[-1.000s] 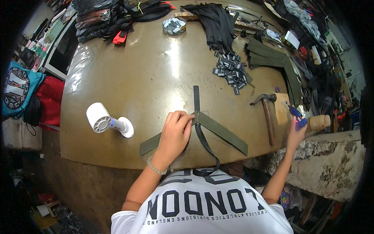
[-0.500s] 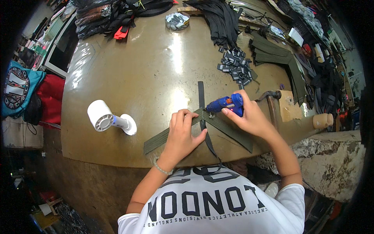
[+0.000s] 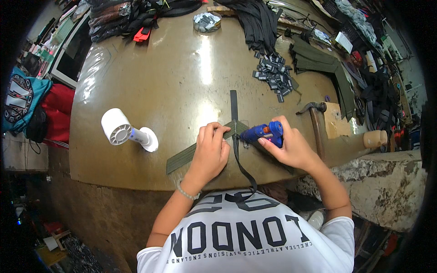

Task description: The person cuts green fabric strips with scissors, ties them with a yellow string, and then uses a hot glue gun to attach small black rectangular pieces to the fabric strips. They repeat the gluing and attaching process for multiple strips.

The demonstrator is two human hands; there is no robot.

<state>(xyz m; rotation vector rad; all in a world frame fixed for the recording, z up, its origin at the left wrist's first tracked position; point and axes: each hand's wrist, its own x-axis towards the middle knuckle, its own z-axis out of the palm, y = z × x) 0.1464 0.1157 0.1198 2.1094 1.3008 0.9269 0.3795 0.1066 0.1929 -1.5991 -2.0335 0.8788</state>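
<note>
Since the earliest frame, the right hand (image 3: 296, 148) has brought one blue glue gun (image 3: 268, 133) from the counter's right side to the middle of the work. Two hands are in view. Fingers wrapped round its grip, the right hand holds the gun with its nozzle at the peak of one olive webbing piece (image 3: 182, 157); touching or just above, I cannot tell. The left hand (image 3: 209, 148) lies on the piece's left arm, fingers bent close to the peak; whether it pinches or only presses, I cannot tell.

That piece lies near the front edge of the counter (image 3: 159, 82), its two arms spread in an inverted V, the right one partly hidden by the right hand. One black strip (image 3: 234, 102) points away from the peak, and one black strap (image 3: 246, 173) trails below it toward the person.

One white fan (image 3: 119, 129) stands left of the hands. To the right are one hammer (image 3: 315, 125) and one tan roll (image 3: 375, 139). Farther back sit one clear tub (image 3: 207, 22) and one heap of dark labels (image 3: 274, 75), too many to count.
</note>
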